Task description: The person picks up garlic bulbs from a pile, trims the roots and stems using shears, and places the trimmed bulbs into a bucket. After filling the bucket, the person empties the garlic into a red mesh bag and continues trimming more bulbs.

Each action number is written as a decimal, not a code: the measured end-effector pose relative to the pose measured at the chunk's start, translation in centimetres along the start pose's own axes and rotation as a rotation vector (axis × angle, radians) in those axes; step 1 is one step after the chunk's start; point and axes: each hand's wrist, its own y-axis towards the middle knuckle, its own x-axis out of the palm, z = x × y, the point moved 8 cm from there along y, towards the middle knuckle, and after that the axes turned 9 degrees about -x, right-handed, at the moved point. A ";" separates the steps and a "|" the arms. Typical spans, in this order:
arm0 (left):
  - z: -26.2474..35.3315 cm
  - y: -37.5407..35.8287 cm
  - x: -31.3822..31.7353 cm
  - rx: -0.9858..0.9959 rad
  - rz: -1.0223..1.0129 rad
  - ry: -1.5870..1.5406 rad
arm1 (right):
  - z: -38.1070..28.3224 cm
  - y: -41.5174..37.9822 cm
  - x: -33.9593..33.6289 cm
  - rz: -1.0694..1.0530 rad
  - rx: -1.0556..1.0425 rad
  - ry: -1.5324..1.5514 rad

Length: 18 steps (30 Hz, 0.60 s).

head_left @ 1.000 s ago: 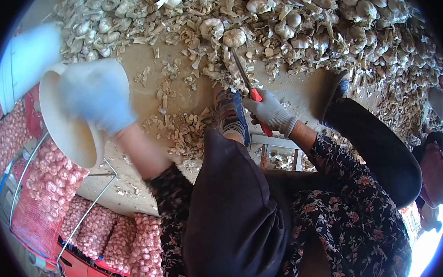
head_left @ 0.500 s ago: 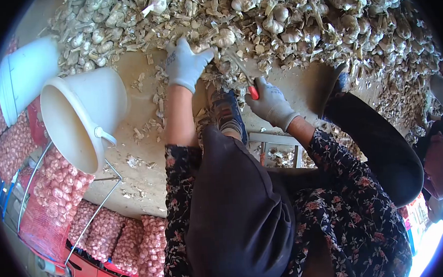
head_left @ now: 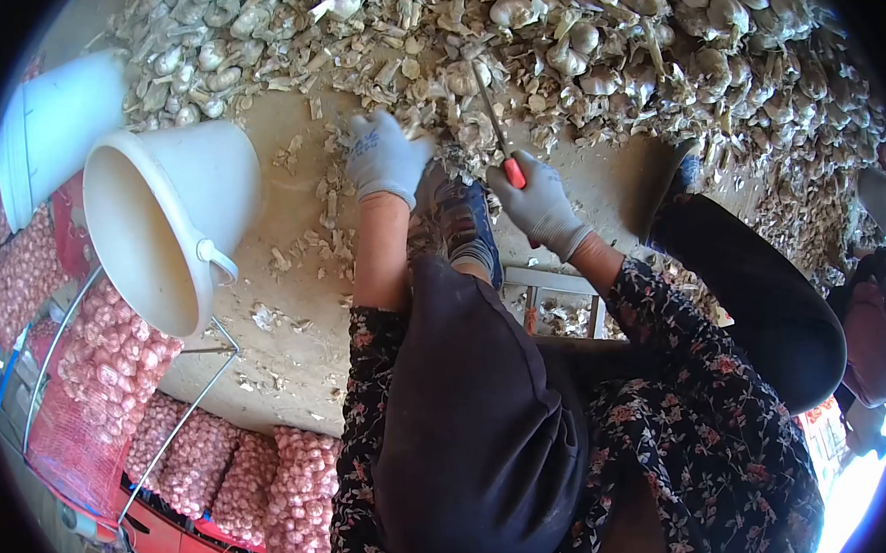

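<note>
Left hand: gloved, in the upper middle of the frame (head_left: 385, 157), its fingers partly bent and its thumb side turned right; whether they pinch anything I cannot tell. Dry scraps lie about it.
Right hand: gloved, just right of centre (head_left: 542, 203), wrapped around the tool's red handle (head_left: 514, 173).
Tool: its slim metal part (head_left: 496, 121) slants up and left to the garlic bulb; whether they touch is unclear. It looks stiff and fairly light, best held by the handle, clear of the metal.
Garlic bulb: upper middle of the frame, at the tool's far end (head_left: 459, 80). It should be light and firm, with papery skin likely to slip or flake; the round sides offer the surest hold, lightly pressed to spare the cloves.
Garlic heap: top and upper right of the frame (head_left: 713, 72), bulbs with dry stems.
White bucket: tilted, left side of the frame (head_left: 215, 178).
Mesh sacks: lower left, filled with pinkish bulbs (head_left: 299, 484).
</note>
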 end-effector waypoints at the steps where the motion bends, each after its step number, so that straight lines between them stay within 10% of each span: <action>1: -1.8 0.5 1.7 -0.002 -0.004 0.002 | 0.8 -0.2 -0.3 0.012 0.068 0.020; 8: -7.2 0.2 3.9 -0.081 0.003 0.253 | 2.3 -2.2 1.3 -0.144 0.080 -0.165; 10: -6.6 0.1 5.9 -0.034 -0.568 -1.295 | 1.3 -2.6 2.1 -0.252 0.014 -0.281; 13: -4.8 -1.5 2.6 0.204 -0.605 -1.803 | -0.5 -2.7 1.9 -0.194 -0.131 -0.294; 18: -3.0 -2.9 1.0 0.240 -0.666 -1.728 | -4.2 -1.7 0.2 -0.122 -0.333 -0.626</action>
